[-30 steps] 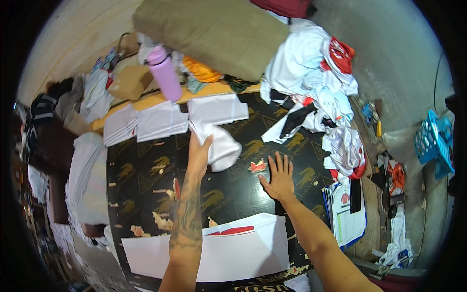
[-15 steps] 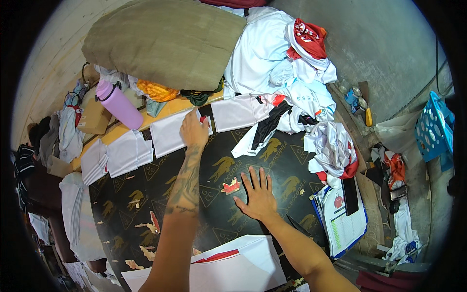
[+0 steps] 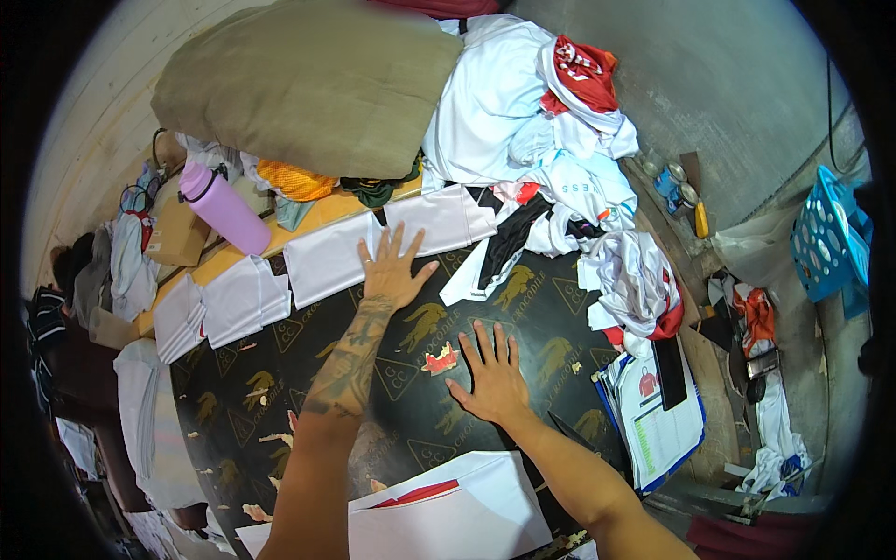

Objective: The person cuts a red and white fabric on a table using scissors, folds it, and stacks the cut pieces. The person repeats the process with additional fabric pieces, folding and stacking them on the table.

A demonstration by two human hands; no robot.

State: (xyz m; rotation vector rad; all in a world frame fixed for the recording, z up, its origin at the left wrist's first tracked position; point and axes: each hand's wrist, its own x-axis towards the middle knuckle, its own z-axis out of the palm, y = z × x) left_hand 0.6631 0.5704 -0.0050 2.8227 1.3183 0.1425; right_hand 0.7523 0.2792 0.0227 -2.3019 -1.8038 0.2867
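My left hand [image 3: 396, 271] lies with fingers spread, fingertips resting where two folded white cloth pieces meet. One is the left piece [image 3: 327, 257], the other the right piece [image 3: 443, 220]. Further left in the same row are a smaller white piece [image 3: 245, 301] and a layered one [image 3: 178, 319]. Flat on the black patterned board [image 3: 411, 411] rests my right hand [image 3: 493, 381], fingers apart, holding nothing. Close to me, a larger white cloth piece with a red strip [image 3: 448, 515] lies partly under my forearms.
Behind the row stand a pink bottle [image 3: 224, 207] and a big olive cushion-like bundle [image 3: 308, 84]. White, red and black garments [image 3: 523, 103] heap at the far right. Papers on a blue clipboard [image 3: 653, 420] hold a dark phone-like slab [image 3: 669, 373]. A blue perforated basket [image 3: 826, 243] is at right.
My left hand has shifted right along the row, and its fingers have spread. The gap between the two middle white pieces is now mostly covered. My right hand stays in place.
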